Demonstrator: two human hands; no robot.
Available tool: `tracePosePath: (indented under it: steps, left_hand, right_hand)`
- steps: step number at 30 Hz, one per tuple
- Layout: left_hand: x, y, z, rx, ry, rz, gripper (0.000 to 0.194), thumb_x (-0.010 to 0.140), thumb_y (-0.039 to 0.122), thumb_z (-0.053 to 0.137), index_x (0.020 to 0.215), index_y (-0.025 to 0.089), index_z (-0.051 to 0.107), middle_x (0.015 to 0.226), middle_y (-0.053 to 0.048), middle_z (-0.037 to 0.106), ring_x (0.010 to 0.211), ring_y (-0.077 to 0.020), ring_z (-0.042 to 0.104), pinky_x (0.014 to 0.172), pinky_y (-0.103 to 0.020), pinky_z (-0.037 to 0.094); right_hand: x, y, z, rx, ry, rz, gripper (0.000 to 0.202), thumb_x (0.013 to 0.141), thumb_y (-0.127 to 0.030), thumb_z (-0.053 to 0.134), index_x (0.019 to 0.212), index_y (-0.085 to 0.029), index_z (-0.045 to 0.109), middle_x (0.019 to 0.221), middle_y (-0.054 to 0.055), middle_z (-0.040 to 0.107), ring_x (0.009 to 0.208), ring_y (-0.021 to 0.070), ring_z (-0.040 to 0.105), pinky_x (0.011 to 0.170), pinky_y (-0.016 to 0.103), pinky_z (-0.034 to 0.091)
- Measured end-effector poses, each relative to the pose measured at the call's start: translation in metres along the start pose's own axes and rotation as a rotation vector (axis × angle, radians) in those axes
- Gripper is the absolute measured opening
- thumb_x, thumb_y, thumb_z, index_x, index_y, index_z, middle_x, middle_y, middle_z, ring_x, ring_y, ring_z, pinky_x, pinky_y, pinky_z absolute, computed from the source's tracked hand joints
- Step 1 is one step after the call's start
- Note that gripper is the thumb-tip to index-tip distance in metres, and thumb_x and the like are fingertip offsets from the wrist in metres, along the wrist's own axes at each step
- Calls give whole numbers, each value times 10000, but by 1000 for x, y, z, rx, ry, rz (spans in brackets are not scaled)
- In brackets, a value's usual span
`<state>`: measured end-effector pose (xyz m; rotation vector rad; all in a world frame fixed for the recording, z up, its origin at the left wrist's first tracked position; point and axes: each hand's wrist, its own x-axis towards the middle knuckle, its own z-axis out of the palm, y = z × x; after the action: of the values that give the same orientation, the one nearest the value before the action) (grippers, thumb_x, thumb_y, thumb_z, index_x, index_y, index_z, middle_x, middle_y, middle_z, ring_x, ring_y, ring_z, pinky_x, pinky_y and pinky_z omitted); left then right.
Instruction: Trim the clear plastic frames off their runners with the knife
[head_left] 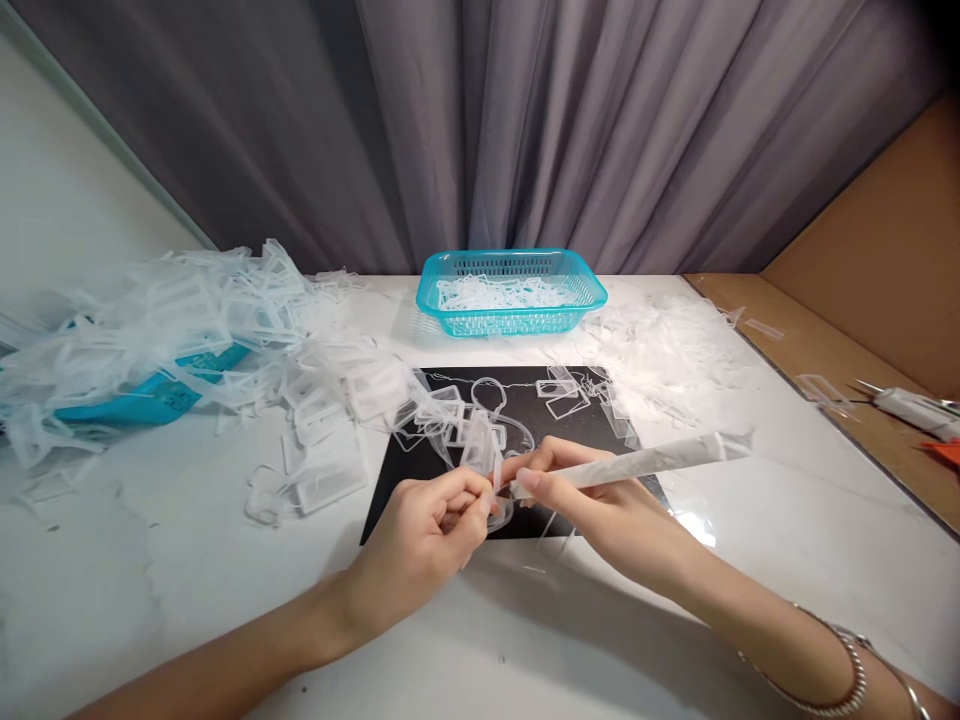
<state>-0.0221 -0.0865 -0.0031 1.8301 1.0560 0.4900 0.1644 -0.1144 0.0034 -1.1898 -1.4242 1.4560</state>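
Above the black mat [600, 415], my left hand [442, 515] pinches a clear, frame-shaped plastic piece [480, 445] that stands up from its fingertips. My right hand [592, 500] grips a pen-like tool with a white wrapped handle [637, 462], its back end pointing to the right. The tool's working tip is down by the left fingertips, mostly hidden, so I cannot tell its kind. The fingers of both hands nearly meet there. More clear rectangular frames [568, 400] and a ring-shaped strip [489, 395] lie on the mat beyond the hands.
A turquoise basket [517, 325] holding thin white pieces stands at the back. Clear frames pile up at the left [187, 310], over a blue bag [150, 395]. Thin offcuts [660, 350] heap at the right. A cardboard box [862, 270] with tools borders the right side.
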Motion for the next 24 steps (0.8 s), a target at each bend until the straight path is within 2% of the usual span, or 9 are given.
tracePosePath:
  steps: [9, 13, 18, 24]
  left_hand:
    - [2, 0, 2, 106, 74, 12, 204, 829, 279, 441, 675, 160, 503, 487, 79, 296, 442, -63, 261, 409, -190, 220]
    - [2, -1, 2, 151, 92, 17, 231, 832, 265, 431, 650, 154, 519, 485, 76, 285, 447, -61, 247, 407, -189, 206]
    - [1, -3, 3, 160, 111, 73, 218, 824, 218, 420, 645, 149, 524, 465, 84, 275, 425, -54, 231, 393, -184, 198]
    - [-3, -2, 6, 165, 77, 156, 206, 827, 198, 404, 670, 142, 526, 482, 81, 291, 425, -55, 256, 388, -179, 220]
  right_hand:
    - [-3, 2, 7, -253, 56, -248, 151, 897, -214, 455, 774, -192, 541, 846, 7, 626, 694, 125, 539, 594, 248, 406]
    - [-4, 3, 14, -330, 76, -262, 158, 897, -205, 432, 845, -165, 576, 832, 37, 617, 701, 141, 567, 603, 258, 425]
    - [-2, 13, 22, -400, 139, -342, 159, 897, -205, 425, 785, -176, 534, 883, 43, 638, 674, 130, 553, 590, 242, 416]
    - [0, 21, 25, -427, 128, -322, 164, 915, -221, 408, 896, -180, 566, 730, 13, 594, 590, 123, 499, 525, 238, 374]
